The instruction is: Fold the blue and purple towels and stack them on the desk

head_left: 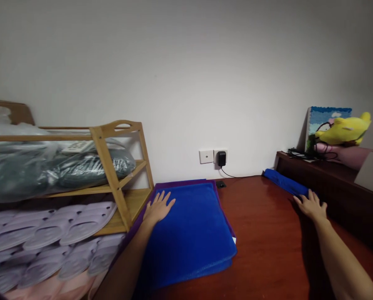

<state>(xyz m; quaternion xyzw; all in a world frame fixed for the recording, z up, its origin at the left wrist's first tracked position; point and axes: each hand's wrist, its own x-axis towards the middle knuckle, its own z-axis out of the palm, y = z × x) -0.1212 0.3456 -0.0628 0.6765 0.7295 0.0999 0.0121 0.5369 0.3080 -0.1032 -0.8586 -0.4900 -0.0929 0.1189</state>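
My left hand (157, 208) rests with spread fingers on the upper left part of a stack of flat blue cloths (192, 229). Purple cloth (215, 192) shows beneath the blue along its edges. On the right, my right hand (311, 206) has its fingers apart, at the near end of a long, narrow folded blue cloth (284, 182). That cloth lies along the foot of a dark raised shelf. Whether the right fingertips press on it or only hover over it, I cannot tell.
A wooden rack (111, 179) stands at the left with plastic-wrapped bundles (89, 166) and lilac slippers (83, 223). Behind the reddish table (258, 233), a black adapter (221, 158) is plugged into the wall. A yellow plush toy (344, 130), cables and a picture (328, 111) sit on the dark shelf (339, 173).
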